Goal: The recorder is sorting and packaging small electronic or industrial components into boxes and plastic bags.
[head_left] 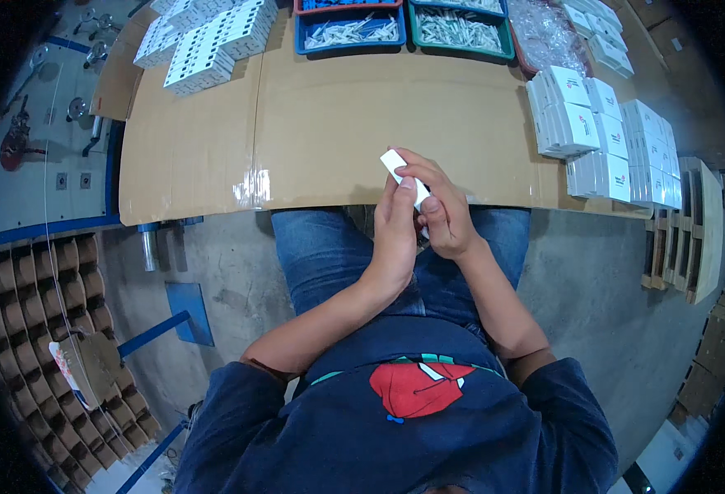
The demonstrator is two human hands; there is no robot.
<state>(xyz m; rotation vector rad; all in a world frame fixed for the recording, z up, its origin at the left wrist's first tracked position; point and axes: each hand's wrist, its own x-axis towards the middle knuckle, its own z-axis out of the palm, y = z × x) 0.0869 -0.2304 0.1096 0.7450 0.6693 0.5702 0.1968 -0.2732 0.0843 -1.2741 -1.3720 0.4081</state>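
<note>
A small white rectangular box (392, 160) is held in front of me, just over the near edge of the cardboard-covered table (321, 132). My left hand (395, 226) is closed around its left side, the thumb lying along the top face. From the right, my right hand (449, 210) grips the same box with its fingers over the far part and the thumb near the close end. The box points up and to the left. Its underside and part of its near end are hidden by my fingers.
Stacked white boxes (566, 115) stand at the right, more white boxes (206, 58) at the far left. At the back are a blue tray (351, 47) and a green tray (461, 52) of small white parts, beside a tray of clear plastic bags (548, 37). A wooden pallet (700, 230) stands right.
</note>
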